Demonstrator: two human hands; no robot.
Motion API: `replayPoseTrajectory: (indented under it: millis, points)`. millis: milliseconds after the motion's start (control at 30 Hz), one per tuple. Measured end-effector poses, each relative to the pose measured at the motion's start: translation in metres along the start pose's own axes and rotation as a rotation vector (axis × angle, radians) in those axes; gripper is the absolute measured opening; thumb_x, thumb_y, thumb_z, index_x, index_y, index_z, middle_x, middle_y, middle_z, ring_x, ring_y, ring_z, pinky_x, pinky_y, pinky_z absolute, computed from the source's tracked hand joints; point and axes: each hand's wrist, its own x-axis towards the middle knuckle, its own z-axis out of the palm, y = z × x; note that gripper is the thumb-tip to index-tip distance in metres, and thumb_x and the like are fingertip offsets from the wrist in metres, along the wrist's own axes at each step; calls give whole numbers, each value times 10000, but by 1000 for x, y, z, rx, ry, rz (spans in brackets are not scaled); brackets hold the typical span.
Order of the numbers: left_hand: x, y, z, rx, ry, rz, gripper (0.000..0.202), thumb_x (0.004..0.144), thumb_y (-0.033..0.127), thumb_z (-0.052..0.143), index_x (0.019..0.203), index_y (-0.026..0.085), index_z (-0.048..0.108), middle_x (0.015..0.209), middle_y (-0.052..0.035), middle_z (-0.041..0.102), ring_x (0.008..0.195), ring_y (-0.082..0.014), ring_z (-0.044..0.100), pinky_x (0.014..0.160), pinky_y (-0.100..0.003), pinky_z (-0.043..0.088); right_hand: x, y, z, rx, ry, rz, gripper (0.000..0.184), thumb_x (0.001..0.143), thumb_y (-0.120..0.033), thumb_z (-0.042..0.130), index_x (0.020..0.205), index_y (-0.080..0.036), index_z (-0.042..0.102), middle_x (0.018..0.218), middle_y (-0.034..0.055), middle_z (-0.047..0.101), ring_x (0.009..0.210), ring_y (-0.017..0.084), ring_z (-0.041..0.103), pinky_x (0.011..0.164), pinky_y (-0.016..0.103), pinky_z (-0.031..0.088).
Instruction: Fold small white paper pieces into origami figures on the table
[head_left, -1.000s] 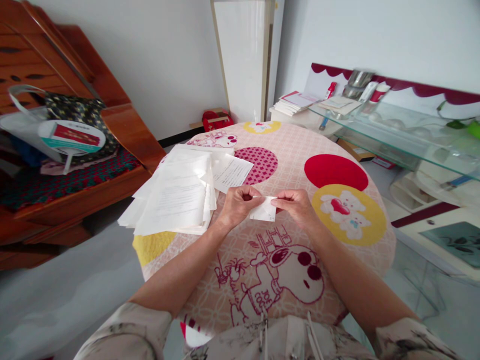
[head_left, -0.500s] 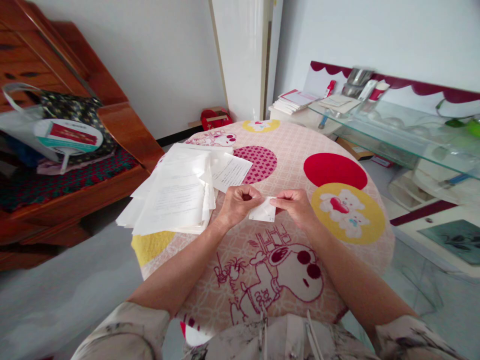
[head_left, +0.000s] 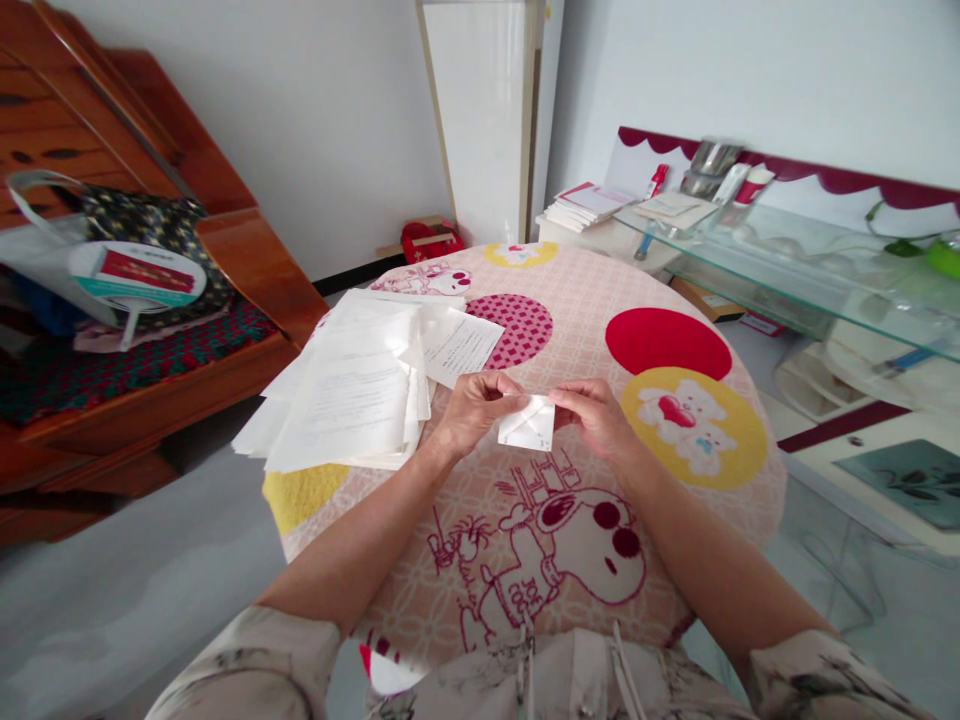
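A small folded piece of white paper (head_left: 527, 428) is held up over the table between my two hands. My left hand (head_left: 480, 408) pinches its upper left edge between thumb and fingers. At the upper right corner, the thumb and fingers of my right hand (head_left: 592, 412) are closed on the same paper. A slanting fold shows across its upper part, and faint print lies along the lower edge. Left of my left hand lies a loose stack of printed sheets (head_left: 337, 390), with a smaller printed sheet (head_left: 465, 345) sticking out at its right side.
A patterned cloth covers the round table (head_left: 577, 290). To the right stands a glass shelf (head_left: 810, 270) with cups and tins; booklets (head_left: 585, 205) are piled beside it. A wooden bench (head_left: 255, 270) on the left holds a bag and a hand fan (head_left: 139, 275).
My right hand's fingers have shifted slightly right along the paper's top edge, showing more of the slanting fold. The paper's lower edge sits a little lower. My left hand has barely moved.
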Motion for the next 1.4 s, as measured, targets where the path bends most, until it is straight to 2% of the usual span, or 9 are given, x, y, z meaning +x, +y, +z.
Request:
replayPoseTrajectory:
  millis: [100, 200, 367, 667, 767, 933, 1167, 1300, 1400]
  points:
    - [1, -1, -1, 29, 42, 20, 201, 697, 259, 838, 635, 148, 682, 672, -11, 676, 583, -86, 566, 541, -206, 440, 1, -3, -2, -18, -20, -25, 324, 770, -508, 742, 714, -190, 716, 646, 17, 682, 583, 162, 635, 651, 339, 564]
    - [0, 0, 0, 88, 44, 31, 197, 695, 261, 835, 642, 145, 684, 666, -10, 669, 577, -87, 560, 539, -210, 430, 2, -6, -2, -150, -68, -85, 270, 738, -438, 779, 758, -179, 706, 706, 13, 679, 636, 148, 613, 648, 297, 510]
    - [-3, 4, 2, 187, -26, 6, 203, 719, 282, 821, 657, 140, 691, 638, -10, 658, 544, -80, 530, 502, -206, 381, 2, -3, -5, -409, -158, -125, 232, 747, -354, 729, 670, -174, 605, 615, -44, 505, 570, 95, 416, 526, 244, 288]
    - [0, 0, -2, 188, -162, -67, 237, 687, 324, 856, 689, 135, 714, 573, 10, 608, 506, -73, 489, 476, -204, 345, -3, -5, -2, -613, -174, -144, 219, 695, -265, 592, 549, -199, 444, 532, -68, 351, 527, 75, 294, 488, 248, 180]
    - [0, 1, -1, 167, -159, -86, 248, 684, 330, 850, 677, 136, 695, 564, 15, 597, 492, -70, 484, 469, -201, 345, -2, -5, -6, -594, -166, -116, 186, 680, -266, 593, 538, -190, 500, 502, -58, 433, 491, 71, 339, 462, 229, 209]
    - [3, 1, -4, 167, -104, -77, 243, 682, 316, 839, 659, 136, 678, 569, 11, 603, 505, -71, 497, 470, -198, 343, 3, -6, -18, -487, -110, -39, 144, 689, -283, 638, 600, -172, 661, 552, 19, 653, 507, 122, 575, 489, 226, 409]
    - [5, -4, -6, 107, -43, -96, 242, 693, 306, 845, 691, 126, 683, 611, 0, 642, 519, -74, 529, 489, -198, 377, 4, -9, -11, -292, -99, 4, 258, 729, -421, 784, 688, -173, 723, 627, 39, 723, 564, 151, 667, 556, 263, 539]
    - [6, -8, -4, -24, -91, -112, 330, 656, 266, 899, 840, 134, 660, 720, -4, 695, 606, -98, 622, 559, -200, 458, 6, -4, -12, -222, -22, 62, 293, 700, -444, 797, 668, -166, 712, 577, 44, 701, 479, 152, 628, 472, 264, 510]
    - [8, -10, -6, -85, -139, -148, 519, 638, 208, 915, 1074, 136, 643, 835, -34, 741, 687, -126, 683, 635, -227, 516, 8, -2, -14, -167, 65, 64, 286, 667, -432, 807, 682, -165, 709, 607, 50, 714, 502, 163, 641, 485, 279, 528]
